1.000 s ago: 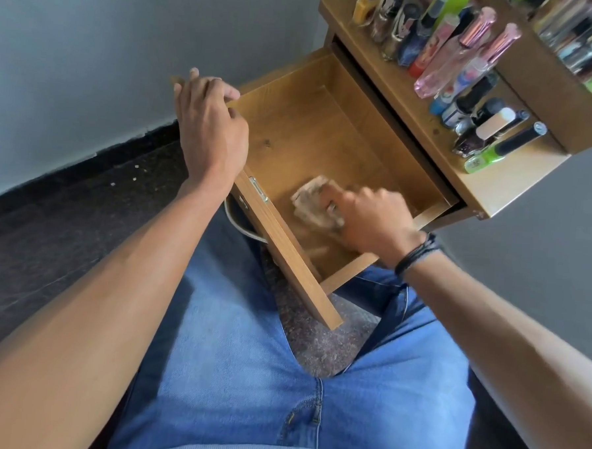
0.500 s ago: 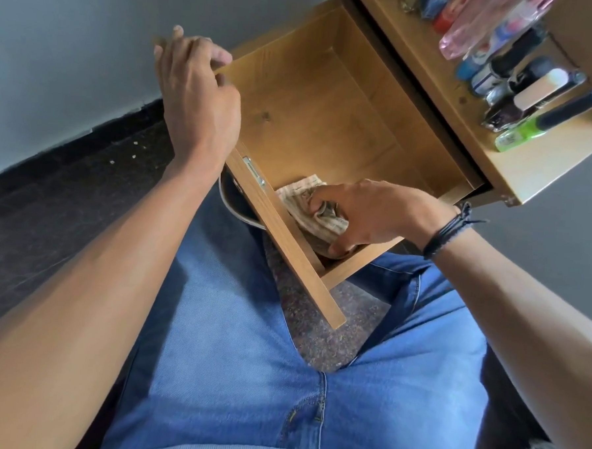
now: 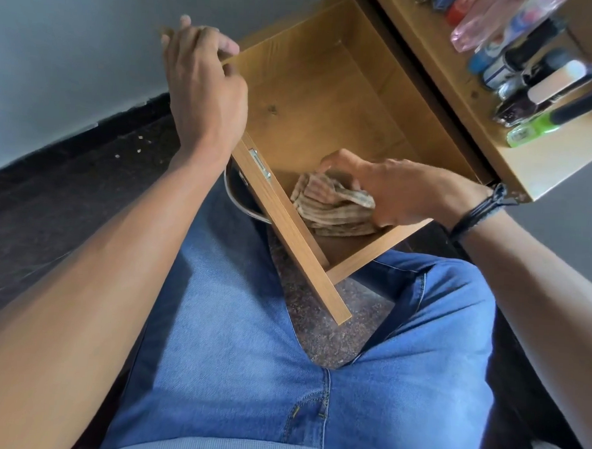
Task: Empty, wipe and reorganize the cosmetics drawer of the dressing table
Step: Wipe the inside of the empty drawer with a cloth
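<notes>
Wiping is the step I judge to be in hand. From my remote seat, the dressing table [image 3: 548, 162] fills the 1 to 2 o'clock part of the view. Its drawer [image 3: 311, 98] is pulled out toward the person's lap and spans the middle from 12 down to about 5 o'clock. The drawer floor shows bare wood with only the cloth on it, so the emptying looks done and the reorganizing not yet begun.

The left hand [image 3: 205, 92], at 10 o'clock, has its fingers curled over the drawer's far-left corner and grips the rim there — a steadying hold, I'd say. The right hand [image 3: 402, 192], toward 3 o'clock, reaches inside with its fingers bent down around the cloth [image 3: 333, 205]. This is a striped, bunched rag pressed to the floor at the near end of the drawer, just beside the front panel.

The next move, as I read it, calls for dragging the cloth out of that end across the rest of the floor toward 12 o'clock. That means even pressure, and a firm left-hand brace so the drawer doesn't slide.

The cosmetics [image 3: 535, 82] crowd the tabletop at 1 o'clock, outside the drawer. Among them a green bottle [image 3: 533, 128] carries some marking, but it is blurred — I can read no brand or writing anywhere.
</notes>
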